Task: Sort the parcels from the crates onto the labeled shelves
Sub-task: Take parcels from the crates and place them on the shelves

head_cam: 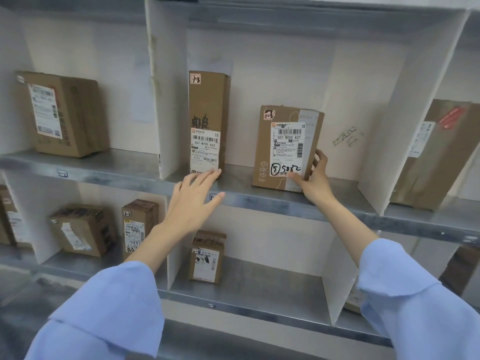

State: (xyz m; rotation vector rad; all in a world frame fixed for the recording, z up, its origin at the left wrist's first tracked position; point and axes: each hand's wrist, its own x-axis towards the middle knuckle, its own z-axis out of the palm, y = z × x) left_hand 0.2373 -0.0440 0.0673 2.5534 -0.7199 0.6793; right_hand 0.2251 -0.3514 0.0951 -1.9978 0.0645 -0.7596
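A brown cardboard parcel (285, 146) with a white label stands upright on the upper shelf (239, 187), in the middle compartment. My right hand (313, 178) grips its lower right corner, thumb on the front and fingers round the side. A taller narrow parcel (207, 120) marked 1-3 stands to its left in the same compartment. My left hand (193, 196) is spread with straight fingers, its fingertips touching the bottom of that tall parcel's label.
White dividers (166, 100) split the metal shelves into compartments. Other parcels stand at upper left (62, 113), upper right (436, 154) and on the lower shelf (207, 257), (139, 227), (83, 229). Small tags mark the shelf edges (62, 174).
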